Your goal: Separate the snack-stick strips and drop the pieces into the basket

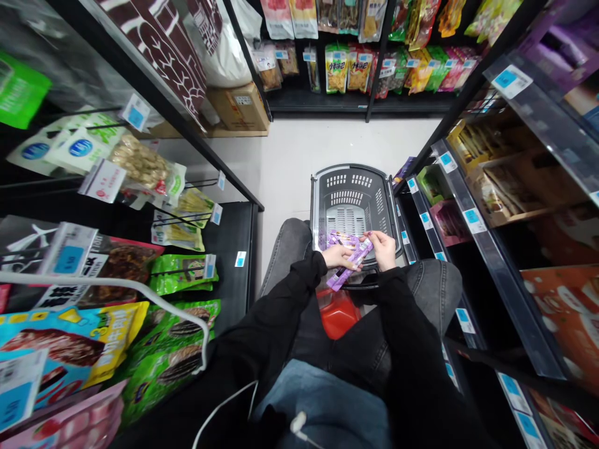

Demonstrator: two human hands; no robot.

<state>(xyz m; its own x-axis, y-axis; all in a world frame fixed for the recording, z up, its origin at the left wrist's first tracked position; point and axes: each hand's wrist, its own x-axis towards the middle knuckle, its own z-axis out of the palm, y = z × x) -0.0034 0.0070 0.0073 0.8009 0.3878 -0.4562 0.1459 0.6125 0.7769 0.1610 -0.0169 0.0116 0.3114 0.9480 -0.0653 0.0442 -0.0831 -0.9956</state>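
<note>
My left hand (339,256) is closed on slim purple snack packets (344,275), with a second one showing behind the fingers. At the upper end of the nearer packet, my right hand (382,249) pinches it between thumb and fingers. Both hands are over the near side of a grey plastic shopping basket (381,202), which stands on the floor between my knees. Its slotted bottom shows past the packets. A red object (339,315) lies below my hands, between my legs; its kind is unclear. Part of the basket's near rim is hidden by my hands.
Shelves rise close on both sides. Green seed bags (171,368) and other snack bags hang at the left, beside a white curved rail (154,296). Price-tagged shelf edges (472,218) run along the right. Ahead, a cardboard box (241,109) stands by more snack shelves. Pale floor (285,162) lies around the basket.
</note>
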